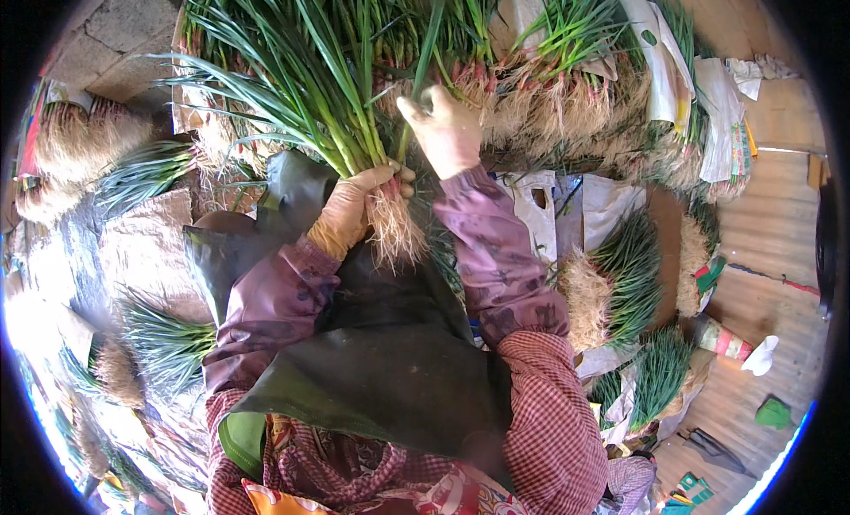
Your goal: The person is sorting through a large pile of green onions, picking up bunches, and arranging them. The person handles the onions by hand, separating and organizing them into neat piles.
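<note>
My gloved left hand (354, 207) is wrapped round a thick bunch of spring onions (354, 143), just above its pale hanging roots (394, 227). The long green leaves fan up and to the left. Beside the bunch, my gloved right hand (445, 134) is closed, thumb and fingers bent round a single spring onion stalk (427, 50). Its lower end comes down close to the held bunch; the fingertips are partly hidden. A dark apron (381, 382) covers my lap beneath both hands.
Spring onion bundles (567, 108) lie in a row ahead, roots toward me. More bundles (624, 280) rest at the right, and others (168, 338) at the left. White sacks (611, 205) lie between them. Corrugated metal sheeting (788, 240) stands at far right. Another person's checked sleeve (630, 480) shows lower right.
</note>
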Demonstrator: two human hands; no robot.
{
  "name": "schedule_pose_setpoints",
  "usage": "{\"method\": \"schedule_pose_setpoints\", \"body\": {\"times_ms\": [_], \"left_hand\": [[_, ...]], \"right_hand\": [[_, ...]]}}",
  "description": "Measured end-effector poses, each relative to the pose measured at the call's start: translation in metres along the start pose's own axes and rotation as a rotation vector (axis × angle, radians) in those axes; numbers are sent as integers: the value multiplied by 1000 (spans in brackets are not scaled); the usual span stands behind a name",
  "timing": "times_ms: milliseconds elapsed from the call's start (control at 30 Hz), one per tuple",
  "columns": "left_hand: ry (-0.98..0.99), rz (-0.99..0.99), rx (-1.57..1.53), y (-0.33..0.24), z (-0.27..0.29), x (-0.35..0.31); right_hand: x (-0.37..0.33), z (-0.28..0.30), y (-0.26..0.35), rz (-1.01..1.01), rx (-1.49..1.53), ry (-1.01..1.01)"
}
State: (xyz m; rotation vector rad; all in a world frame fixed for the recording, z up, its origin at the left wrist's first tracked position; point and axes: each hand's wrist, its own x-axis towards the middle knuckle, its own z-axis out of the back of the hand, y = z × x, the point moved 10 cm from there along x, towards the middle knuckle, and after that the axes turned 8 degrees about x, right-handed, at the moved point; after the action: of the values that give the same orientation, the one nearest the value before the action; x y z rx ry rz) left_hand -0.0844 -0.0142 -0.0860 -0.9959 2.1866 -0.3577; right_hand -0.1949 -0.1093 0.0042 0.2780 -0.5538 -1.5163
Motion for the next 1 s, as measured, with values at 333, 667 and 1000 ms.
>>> {"method": "schedule_pose_setpoints", "body": {"times_ms": [333,667,1000], "left_hand": [[-151,8,-43,2,10,5],[401,-210,-276,-63,-60,-48],[387,-78,-348,-35,-38,-4]], "right_hand": [[-33,15,35,383,564,-251],[-29,88,-33,508,736,185],[49,-14,-50,364,-635,-91]]}}
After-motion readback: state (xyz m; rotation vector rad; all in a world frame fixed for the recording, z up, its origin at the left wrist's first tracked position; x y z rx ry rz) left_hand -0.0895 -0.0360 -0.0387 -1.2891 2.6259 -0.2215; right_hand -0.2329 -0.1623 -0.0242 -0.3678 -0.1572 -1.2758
